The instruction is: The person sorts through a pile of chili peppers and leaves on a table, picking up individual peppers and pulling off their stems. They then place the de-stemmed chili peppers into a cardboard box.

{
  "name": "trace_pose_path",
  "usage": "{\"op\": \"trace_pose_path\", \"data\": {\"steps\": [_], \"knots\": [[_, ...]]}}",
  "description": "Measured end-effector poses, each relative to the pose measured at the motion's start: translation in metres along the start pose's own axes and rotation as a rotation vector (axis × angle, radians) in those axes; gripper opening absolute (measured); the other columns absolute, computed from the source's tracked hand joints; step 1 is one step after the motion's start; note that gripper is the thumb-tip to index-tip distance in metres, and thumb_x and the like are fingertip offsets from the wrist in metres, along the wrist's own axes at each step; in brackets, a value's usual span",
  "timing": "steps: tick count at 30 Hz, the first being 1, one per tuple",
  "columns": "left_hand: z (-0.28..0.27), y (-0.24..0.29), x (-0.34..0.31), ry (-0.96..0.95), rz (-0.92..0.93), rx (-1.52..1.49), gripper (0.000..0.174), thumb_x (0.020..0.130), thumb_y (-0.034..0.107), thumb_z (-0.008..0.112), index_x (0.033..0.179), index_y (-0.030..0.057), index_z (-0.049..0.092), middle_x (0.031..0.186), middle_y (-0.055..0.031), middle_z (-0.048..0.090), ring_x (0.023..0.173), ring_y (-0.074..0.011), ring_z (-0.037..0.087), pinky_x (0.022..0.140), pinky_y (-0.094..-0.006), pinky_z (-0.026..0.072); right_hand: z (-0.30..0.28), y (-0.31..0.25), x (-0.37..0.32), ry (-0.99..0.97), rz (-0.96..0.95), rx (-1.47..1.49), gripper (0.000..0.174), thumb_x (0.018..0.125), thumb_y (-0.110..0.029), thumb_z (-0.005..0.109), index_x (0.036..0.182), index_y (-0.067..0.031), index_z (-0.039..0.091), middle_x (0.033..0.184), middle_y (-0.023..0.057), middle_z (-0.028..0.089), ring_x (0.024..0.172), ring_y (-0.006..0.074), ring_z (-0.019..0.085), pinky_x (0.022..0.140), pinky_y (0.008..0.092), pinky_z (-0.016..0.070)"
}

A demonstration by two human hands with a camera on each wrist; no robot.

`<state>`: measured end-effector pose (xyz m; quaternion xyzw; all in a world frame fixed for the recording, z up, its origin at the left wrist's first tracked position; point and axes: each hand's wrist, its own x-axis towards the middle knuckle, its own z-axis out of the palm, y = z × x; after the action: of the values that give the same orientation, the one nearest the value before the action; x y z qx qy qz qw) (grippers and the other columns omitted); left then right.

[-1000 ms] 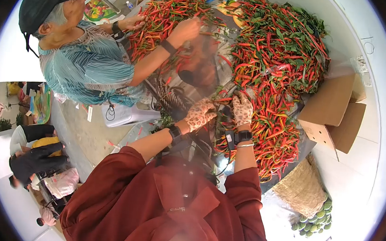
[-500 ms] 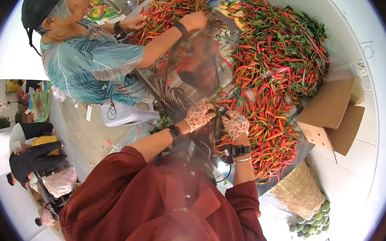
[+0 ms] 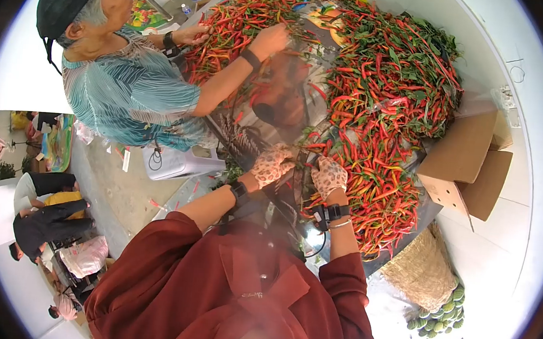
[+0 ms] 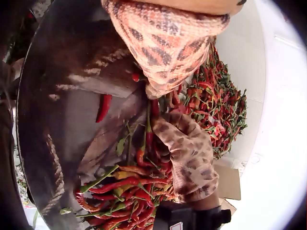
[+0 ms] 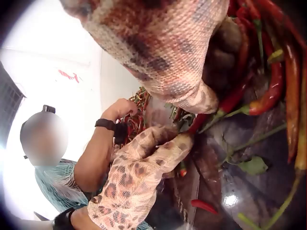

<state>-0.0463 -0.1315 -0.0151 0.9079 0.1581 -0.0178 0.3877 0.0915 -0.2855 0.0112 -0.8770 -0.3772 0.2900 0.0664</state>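
Observation:
Two hands in spotted gloves meet over the table's near side. My left hand (image 3: 272, 164) pinches one end of a red chili (image 5: 197, 122). Just right of it in the head view, my right hand (image 3: 329, 177) has bent fingers on the same chili, by its green stem. The left wrist view shows this chili (image 4: 154, 108) between the fingertips of my left hand (image 4: 168, 48) and my right hand (image 4: 187, 155). Seen from the right wrist, my right hand (image 5: 163, 57) partly covers it, with my left hand (image 5: 136, 179) beyond. Loose chilies (image 4: 127, 191) lie beside the hands.
A large heap of chilies with leaves (image 3: 395, 71) fills the table's right side. Across the left corner, a person in a patterned shirt (image 3: 138, 94) handles another chili pile (image 3: 232, 15). An opened cardboard box (image 3: 459, 148) and a woven sack (image 3: 425, 268) stand at the right.
My right hand has come off the chili heap, down and left, to my left hand. The left hand has shifted slightly left. The other person's far arm has moved a little over the pile.

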Motion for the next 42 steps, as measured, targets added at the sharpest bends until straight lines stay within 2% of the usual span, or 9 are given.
{"op": "trace_pose_path", "data": {"steps": [5,7,10,13,15,18,23,31,42], "knots": [[-0.017,-0.027,-0.028,-0.047,-0.138,0.031,0.025,0.083,0.026,0.064,0.099,0.0073,0.061,0.107,-0.0145,0.054,0.098,-0.0337,0.054,0.085,-0.0412,0.0438,-0.007,-0.002,-0.002,-0.017,-0.010,0.006,0.039,0.084,-0.030,0.059,0.114,-0.0047,0.060,0.115,0.0127,0.062,0.105,0.0286,0.059,0.089,0.0395,0.0473],[-0.017,-0.051,-0.047,0.155,0.031,0.091,0.026,0.083,0.029,0.061,0.096,0.0069,0.063,0.099,-0.0146,0.057,0.095,-0.0321,0.055,0.084,-0.0410,0.0434,-0.005,-0.001,-0.001,-0.011,-0.007,0.006,0.040,0.084,-0.030,0.059,0.115,-0.0047,0.060,0.116,0.0125,0.061,0.105,0.0282,0.059,0.089,0.0392,0.0471],[-0.045,-0.062,-0.074,-0.062,-0.130,0.106,0.024,0.084,0.029,0.059,0.098,0.0092,0.063,0.102,-0.0134,0.058,0.100,-0.0305,0.054,0.087,-0.0399,0.0426,-0.008,-0.003,-0.002,-0.025,0.011,0.005,0.040,0.085,-0.030,0.058,0.116,-0.0047,0.060,0.118,0.0121,0.061,0.106,0.0274,0.059,0.090,0.0386,0.0467],[-0.065,-0.098,-0.118,-0.252,0.067,0.419,0.027,0.085,0.030,0.057,0.103,0.0106,0.064,0.112,-0.0115,0.058,0.108,-0.0289,0.052,0.093,-0.0382,0.0417,-0.005,0.000,-0.001,-0.024,0.009,0.014,0.041,0.085,-0.031,0.058,0.116,-0.0047,0.060,0.119,0.0117,0.061,0.107,0.0273,0.059,0.091,0.0384,0.0464],[-0.058,-0.132,-0.146,-0.405,-0.308,0.377,0.029,0.088,0.028,0.053,0.109,0.0098,0.063,0.121,-0.0091,0.056,0.113,-0.0266,0.050,0.097,-0.0374,0.0401,-0.003,0.001,-0.001,-0.008,-0.007,0.027,0.041,0.085,-0.031,0.058,0.116,-0.0046,0.060,0.118,0.0115,0.061,0.107,0.0274,0.059,0.091,0.0385,0.0464],[-0.076,-0.101,-0.153,-0.256,-0.319,0.373,0.033,0.092,0.026,0.049,0.117,0.0077,0.060,0.122,-0.0084,0.057,0.113,-0.0252,0.052,0.098,-0.0361,0.0406,-0.002,0.004,-0.002,0.006,-0.013,0.046,0.041,0.084,-0.031,0.059,0.116,-0.0052,0.061,0.117,0.0116,0.062,0.105,0.0283,0.060,0.090,0.0390,0.0468],[-0.074,-0.037,-0.080,-0.062,-0.250,-0.162,0.033,0.093,0.021,0.052,0.123,0.0094,0.054,0.115,-0.0119,0.060,0.104,-0.0267,0.057,0.091,-0.0351,0.0455,-0.003,0.003,-0.001,0.023,-0.001,0.084,0.036,0.082,-0.031,0.059,0.109,-0.0074,0.061,0.110,0.0135,0.063,0.101,0.0311,0.060,0.087,0.0415,0.0470],[-0.022,0.010,0.072,0.044,0.167,0.111,0.041,0.084,0.007,0.055,0.125,0.0041,0.050,0.129,-0.0161,0.046,0.112,-0.0334,0.050,0.096,-0.0384,0.0424,0.010,0.010,0.004,0.060,-0.011,0.103,0.034,0.083,-0.031,0.058,0.108,-0.0081,0.064,0.109,0.0132,0.064,0.099,0.0307,0.061,0.084,0.0412,0.0478],[-0.027,-0.012,0.053,0.030,0.031,-0.003,0.027,0.082,0.015,0.062,0.105,0.0015,0.060,0.115,-0.0175,0.051,0.106,-0.0348,0.052,0.092,-0.0403,0.0424,0.004,0.007,0.001,0.075,0.006,0.111,0.041,0.083,-0.033,0.059,0.113,-0.0062,0.063,0.114,0.0114,0.064,0.102,0.0290,0.061,0.088,0.0378,0.0471]]}}
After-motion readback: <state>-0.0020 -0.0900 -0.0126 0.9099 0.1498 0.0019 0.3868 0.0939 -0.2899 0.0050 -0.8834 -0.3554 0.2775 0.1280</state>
